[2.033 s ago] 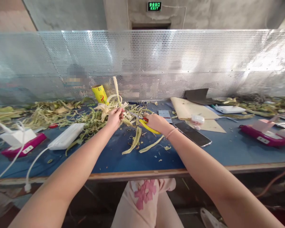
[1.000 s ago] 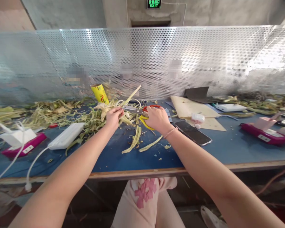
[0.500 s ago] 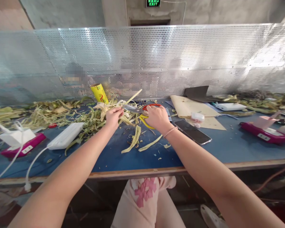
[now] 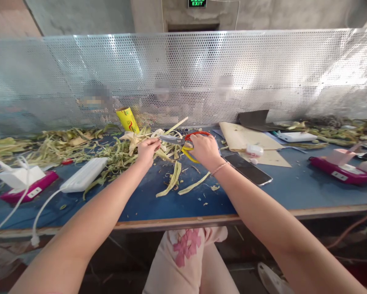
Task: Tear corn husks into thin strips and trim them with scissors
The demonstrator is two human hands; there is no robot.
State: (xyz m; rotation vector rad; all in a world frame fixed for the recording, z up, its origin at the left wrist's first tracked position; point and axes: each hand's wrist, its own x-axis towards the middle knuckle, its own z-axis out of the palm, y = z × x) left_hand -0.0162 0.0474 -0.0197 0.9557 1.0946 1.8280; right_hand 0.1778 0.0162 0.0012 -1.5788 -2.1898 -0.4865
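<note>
My right hand (image 4: 205,147) is wrapped round scissors (image 4: 172,139) with one red and one yellow handle loop. Their metal blades point left, toward the fingertips of my left hand (image 4: 149,150). My left hand is closed in a pinch on a pale dried plant strip (image 4: 177,125), which sticks up to the right behind the blades. The exact grip point is partly hidden by the fingers and the blade. Behind and left of this hand lies a heap of dried, greenish plant strips (image 4: 116,157). Two loose strips (image 4: 172,179) lie on the blue table in front of the hands.
A yellow tube (image 4: 128,120) leans near the perforated metal screen (image 4: 198,73). To the left are a white power bank (image 4: 85,174) and a magenta power strip (image 4: 28,190) with cables. A black phone (image 4: 249,169), earbud case (image 4: 254,151) and beige paper (image 4: 247,138) lie right.
The scissors and my right hand have shifted slightly to the right. The pale strip's upper end has moved a little right too. My left hand stays nearly in place, still pinched.
</note>
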